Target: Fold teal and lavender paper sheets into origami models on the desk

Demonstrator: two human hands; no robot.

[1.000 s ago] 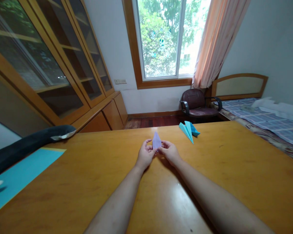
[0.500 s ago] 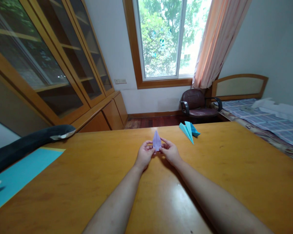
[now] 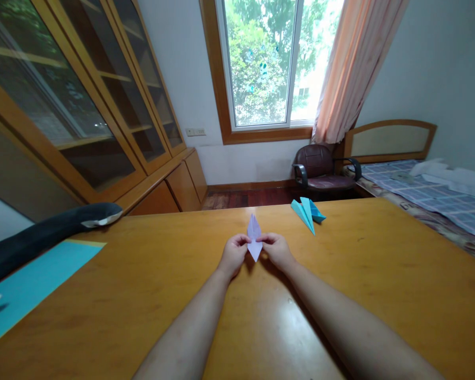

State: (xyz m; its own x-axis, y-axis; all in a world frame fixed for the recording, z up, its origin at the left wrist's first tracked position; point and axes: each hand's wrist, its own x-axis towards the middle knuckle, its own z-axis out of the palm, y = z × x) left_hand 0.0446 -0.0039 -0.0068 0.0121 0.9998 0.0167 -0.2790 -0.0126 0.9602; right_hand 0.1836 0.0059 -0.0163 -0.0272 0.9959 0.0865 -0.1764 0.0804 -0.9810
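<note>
My left hand (image 3: 233, 255) and right hand (image 3: 279, 252), two, each pinch one side of one purple paper (image 3: 255, 252), between them over the table (image 3: 162, 306). Lower end was blunt half a second ago, now a point toward me; likely a flap folded down, shaping unfinished. Off left: one blue sheet (image 3: 47, 279), one dark plush toy (image 3: 51, 224). Farther right: two folded blue papers (image 3: 306, 214). Beyond: one chair (image 3: 320, 181).
</note>
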